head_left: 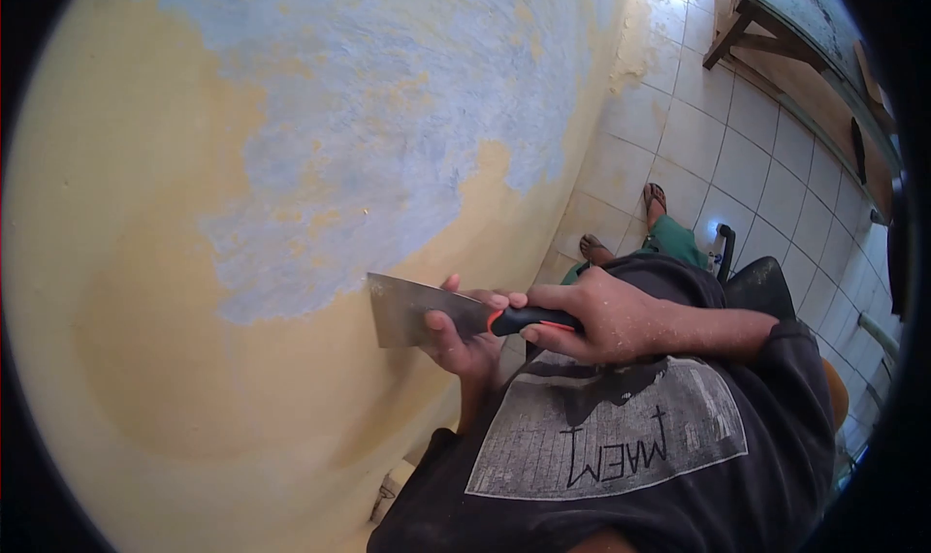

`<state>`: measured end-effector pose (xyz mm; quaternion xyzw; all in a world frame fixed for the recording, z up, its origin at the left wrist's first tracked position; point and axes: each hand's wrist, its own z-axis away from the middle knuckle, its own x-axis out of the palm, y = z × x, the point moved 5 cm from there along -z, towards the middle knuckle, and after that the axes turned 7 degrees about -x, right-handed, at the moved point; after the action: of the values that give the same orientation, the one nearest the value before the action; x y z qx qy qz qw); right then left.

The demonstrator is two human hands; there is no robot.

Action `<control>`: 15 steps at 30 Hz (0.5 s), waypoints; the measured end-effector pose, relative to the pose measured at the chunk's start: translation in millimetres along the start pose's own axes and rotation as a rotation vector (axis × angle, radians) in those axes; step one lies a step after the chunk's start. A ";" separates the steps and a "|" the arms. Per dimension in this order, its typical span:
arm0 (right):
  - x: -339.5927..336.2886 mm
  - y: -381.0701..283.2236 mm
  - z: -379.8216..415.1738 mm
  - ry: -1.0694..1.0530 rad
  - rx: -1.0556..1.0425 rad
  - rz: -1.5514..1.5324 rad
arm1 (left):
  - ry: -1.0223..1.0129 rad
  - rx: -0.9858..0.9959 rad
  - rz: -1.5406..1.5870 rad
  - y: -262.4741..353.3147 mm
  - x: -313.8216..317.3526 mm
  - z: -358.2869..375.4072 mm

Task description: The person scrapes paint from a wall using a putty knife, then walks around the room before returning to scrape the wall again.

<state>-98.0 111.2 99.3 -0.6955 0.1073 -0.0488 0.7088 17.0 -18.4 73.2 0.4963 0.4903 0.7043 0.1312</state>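
Note:
A wide metal scraper with a black and red handle is held by both hands before the wall. My right hand is wrapped round the handle. The thumb of my left hand presses on the blade near the handle, and its other fingers are partly hidden behind the blade. The blade's far edge points to the left, close to the wall; whether it touches cannot be seen. Yellow paint covers the lower and left wall, and a rough bluish patch shows above the blade. Pale dust lies on my right hand and forearm.
White floor tiles lie along the wall's foot, with my sandalled feet on them. A table with wooden legs stands at the upper right. A dark chair-like object is just beyond my right arm.

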 end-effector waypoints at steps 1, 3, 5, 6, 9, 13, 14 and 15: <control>3.0 -1.1 -1.9 -0.064 0.048 -0.006 | 0.005 0.005 -0.027 -1.0 -1.7 2.4; -0.8 2.2 -1.1 0.000 -0.008 0.010 | -0.009 0.037 -0.081 -4.2 -5.0 -4.7; -2.3 4.0 2.4 0.063 -0.080 0.054 | 0.050 -0.019 -0.150 -15.1 -11.8 -0.5; -3.1 1.7 1.9 0.088 -0.124 0.088 | 0.084 -0.044 -0.182 -18.4 -11.1 -0.2; 2.6 -1.2 -2.1 0.002 -0.047 0.069 | 0.019 0.052 -0.020 1.7 -3.3 1.8; 0.6 -2.3 -1.2 0.141 -0.245 0.131 | 0.019 0.029 -0.142 -0.5 -9.0 -3.6; 3.7 3.0 0.7 0.110 -0.165 0.113 | 0.043 0.001 -0.184 -6.9 -9.0 -0.1; 3.9 5.3 2.1 0.076 -0.084 0.094 | 0.072 -0.026 -0.224 -11.8 -8.0 1.5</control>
<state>-94.2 112.6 93.7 -0.7166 0.1685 -0.0372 0.6758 18.5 -17.2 59.0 0.4109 0.5380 0.7089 0.1981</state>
